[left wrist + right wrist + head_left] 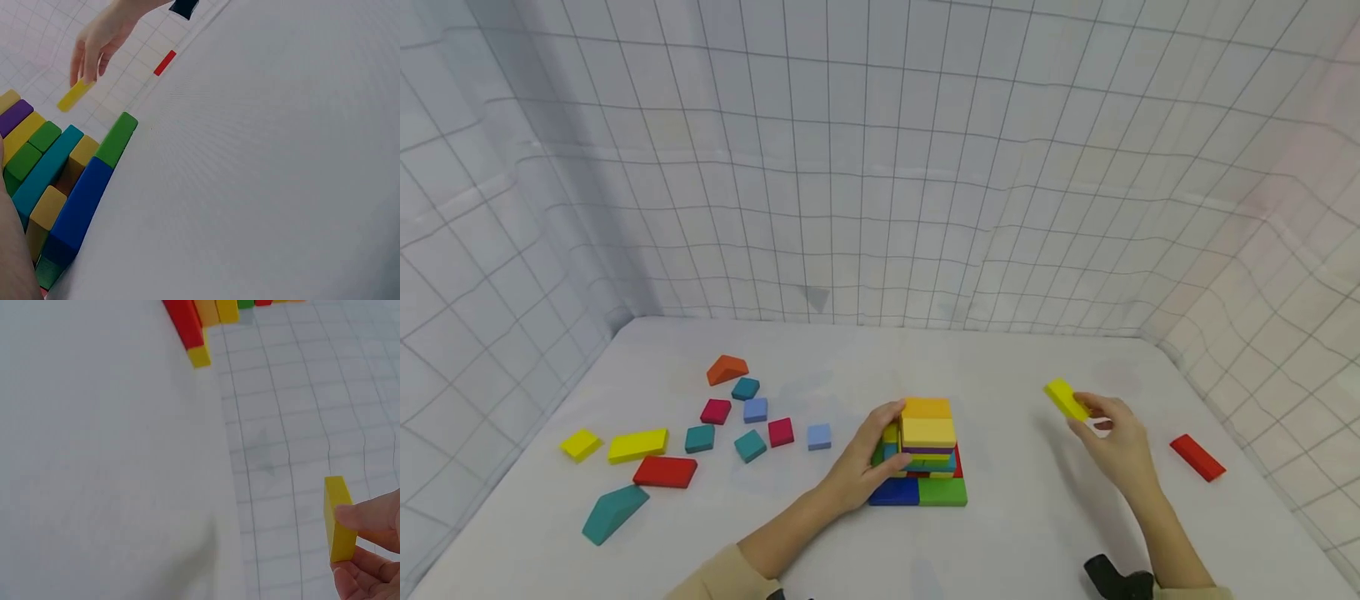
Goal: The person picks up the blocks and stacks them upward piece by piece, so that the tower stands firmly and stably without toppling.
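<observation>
A layered stack of coloured wooden blocks [928, 433] stands mid-table, with a blue block [893, 492] and a green block [943, 492] at its front base. Against the stack's left side rests my left hand [853, 471], fingers extended towards the back and thumb across the front. Only a sliver of that hand enters the left wrist view. To the right, my right hand [1112, 442] pinches a yellow rectangular block [1063, 397] by one end, held above the table. The right wrist view shows the thumb on this block's face, with fingers partly hidden.
Several loose blocks lie at the left, among them a red block [666, 472], a long yellow block [638, 446], a teal wedge [614, 513] and an orange piece [727, 369]. Another red block [1198, 457] lies far right. Gridded white curtains [880, 167] enclose the table.
</observation>
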Demonstrator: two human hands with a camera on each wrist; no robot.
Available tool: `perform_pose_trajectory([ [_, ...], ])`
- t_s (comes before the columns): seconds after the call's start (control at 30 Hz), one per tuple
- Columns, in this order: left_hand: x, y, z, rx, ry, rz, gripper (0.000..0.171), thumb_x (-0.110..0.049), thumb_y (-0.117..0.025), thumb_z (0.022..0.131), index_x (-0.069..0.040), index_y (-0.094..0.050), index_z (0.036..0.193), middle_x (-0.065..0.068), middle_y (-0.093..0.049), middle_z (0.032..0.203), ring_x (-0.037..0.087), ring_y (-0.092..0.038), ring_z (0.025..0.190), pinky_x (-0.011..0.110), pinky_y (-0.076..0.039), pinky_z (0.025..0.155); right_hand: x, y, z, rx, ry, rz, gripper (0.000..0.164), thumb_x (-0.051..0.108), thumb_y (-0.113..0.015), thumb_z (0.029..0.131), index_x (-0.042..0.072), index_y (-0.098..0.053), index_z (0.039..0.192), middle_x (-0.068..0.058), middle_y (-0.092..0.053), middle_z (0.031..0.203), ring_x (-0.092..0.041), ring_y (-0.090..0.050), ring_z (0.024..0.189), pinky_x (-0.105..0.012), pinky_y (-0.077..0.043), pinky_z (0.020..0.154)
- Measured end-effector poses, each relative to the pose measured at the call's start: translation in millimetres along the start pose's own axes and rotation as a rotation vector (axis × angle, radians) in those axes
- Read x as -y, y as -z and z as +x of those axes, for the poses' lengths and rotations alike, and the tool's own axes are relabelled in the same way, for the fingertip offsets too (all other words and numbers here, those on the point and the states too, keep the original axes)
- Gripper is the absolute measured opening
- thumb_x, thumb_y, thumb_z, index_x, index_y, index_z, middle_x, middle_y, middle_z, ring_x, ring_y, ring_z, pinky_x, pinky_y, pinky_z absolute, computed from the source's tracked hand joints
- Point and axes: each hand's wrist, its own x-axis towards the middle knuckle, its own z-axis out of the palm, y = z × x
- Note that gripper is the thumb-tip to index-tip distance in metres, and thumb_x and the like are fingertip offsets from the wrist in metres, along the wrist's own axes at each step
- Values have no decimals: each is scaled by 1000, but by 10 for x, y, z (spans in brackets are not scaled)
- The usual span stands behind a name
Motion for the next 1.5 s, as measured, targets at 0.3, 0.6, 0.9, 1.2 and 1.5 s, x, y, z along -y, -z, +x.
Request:
perform_pose_trajectory([
  [0.3,-2,7,10,3,-2,1,64,-20,-57,90,-22,-22,144,1,-30,143,21,-39,120,47,-38,98,593,-359,203,111,227,157,40,-5,-73,71,0,-62,109,-11,-62,102,-20,-55,88,-21,-48,72],
  [0.6,5,4,7,7,-2,-4,65,-19,-56,91,-21,-20,145,1,-29,144,21,-39,121,48,-38,97,995,-530,300,372,385,332,35,2,-69,79,7,-62,112,-2,-62,110,-17,-55,99,-32,-50,78],
  [0.9,-12,14,3,17,48,-8,70,-19,-57,90,-24,-15,146,1,-35,138,18,-41,116,48,-37,97,1207,-537,333,466,403,337,29,0,-66,81,0,-62,110,-11,-62,109,-24,-56,98,-32,-48,80],
  [1.2,-12,7,2,18,47,-5,70,-19,-57,90,-24,-15,146,2,-34,138,20,-41,116,49,-38,96,1080,-591,346,482,404,352,32,8,-65,84,6,-60,115,-5,-59,115,-20,-54,103,-32,-48,82],
  [1.5,-15,13,0,7,24,25,69,-20,-56,91,-22,-15,146,3,-33,140,21,-41,117,50,-36,97,253,-169,304,208,187,234,34,2,-62,85,0,-56,119,-16,-58,115,-14,-55,99,-21,-47,81],
])
